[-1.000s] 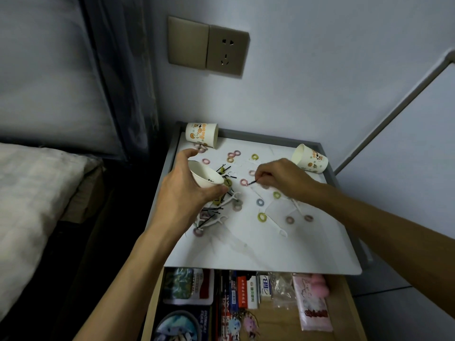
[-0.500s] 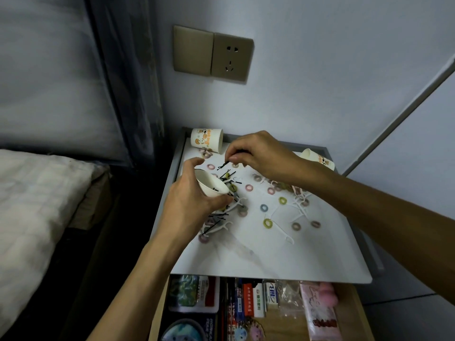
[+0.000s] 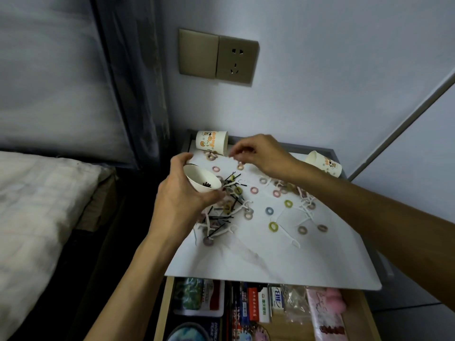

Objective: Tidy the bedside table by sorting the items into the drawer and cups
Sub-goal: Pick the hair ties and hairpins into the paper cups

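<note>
Left hand (image 3: 179,195) low, fingers curled round cup (image 3: 197,177); right hand (image 3: 258,153) forward, fingertips pinched together, forearm outstretched

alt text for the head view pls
A person's left hand holds a tilted paper cup with black hairpins inside over a bedside table strewn with hair ties, pins and floss picks, while the right hand hovers, fingertips pinched. Two printed cups lie on their sides at the back; the drawer below is open.

The left forearm (image 3: 138,279) and right forearm (image 3: 369,212) are bare along their whole visible length. The left hand (image 3: 182,200) and right hand (image 3: 261,153) are bare too, fingers (image 3: 242,147) uncovered.
</note>
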Tool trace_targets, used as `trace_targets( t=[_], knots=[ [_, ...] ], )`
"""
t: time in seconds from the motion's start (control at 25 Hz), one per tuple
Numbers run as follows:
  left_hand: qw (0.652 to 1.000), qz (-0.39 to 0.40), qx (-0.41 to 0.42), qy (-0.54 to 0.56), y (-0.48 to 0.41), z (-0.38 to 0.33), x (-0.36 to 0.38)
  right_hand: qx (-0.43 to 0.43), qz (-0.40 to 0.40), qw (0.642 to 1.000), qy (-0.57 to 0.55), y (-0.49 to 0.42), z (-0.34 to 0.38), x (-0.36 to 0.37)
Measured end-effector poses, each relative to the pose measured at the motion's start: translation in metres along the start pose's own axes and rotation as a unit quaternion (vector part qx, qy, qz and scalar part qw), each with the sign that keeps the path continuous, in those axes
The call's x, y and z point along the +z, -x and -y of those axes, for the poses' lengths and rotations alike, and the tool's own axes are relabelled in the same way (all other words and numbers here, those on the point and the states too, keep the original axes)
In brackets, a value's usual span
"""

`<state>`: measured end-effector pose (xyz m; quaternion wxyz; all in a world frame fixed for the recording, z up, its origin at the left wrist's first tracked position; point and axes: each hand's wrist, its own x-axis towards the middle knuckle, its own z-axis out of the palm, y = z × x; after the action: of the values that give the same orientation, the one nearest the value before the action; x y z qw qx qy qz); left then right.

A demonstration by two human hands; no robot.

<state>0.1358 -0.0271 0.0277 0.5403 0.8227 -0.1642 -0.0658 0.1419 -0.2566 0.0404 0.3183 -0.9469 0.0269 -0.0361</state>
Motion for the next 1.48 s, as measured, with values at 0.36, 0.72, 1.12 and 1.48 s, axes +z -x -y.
trace_targets(
  t=[0.36, 0.72, 1.12, 1.48],
  knots=[
    [0.999, -0.035, -0.008, 0.018, -0.006, 0.008, -0.017, 0.015, 0.098, 0.977, 0.187, -0.029, -0.054, 0.055],
    [0.999, -0.028, -0.009, 0.018, -0.005, 0.008, -0.013, 0.146, 0.016, 0.989, 0.011, -0.01, -0.066, 0.027],
    [1.0, -0.02, -0.015, 0.019, -0.005, 0.005, -0.01, 0.214, 0.015, 0.973, -0.092, 0.0, -0.072, 0.018],
    [1.0, -0.018, -0.013, 0.02, -0.004, 0.003, -0.011, 0.221, -0.065, 0.969, -0.088, 0.002, -0.084, 0.014]
  ],
)
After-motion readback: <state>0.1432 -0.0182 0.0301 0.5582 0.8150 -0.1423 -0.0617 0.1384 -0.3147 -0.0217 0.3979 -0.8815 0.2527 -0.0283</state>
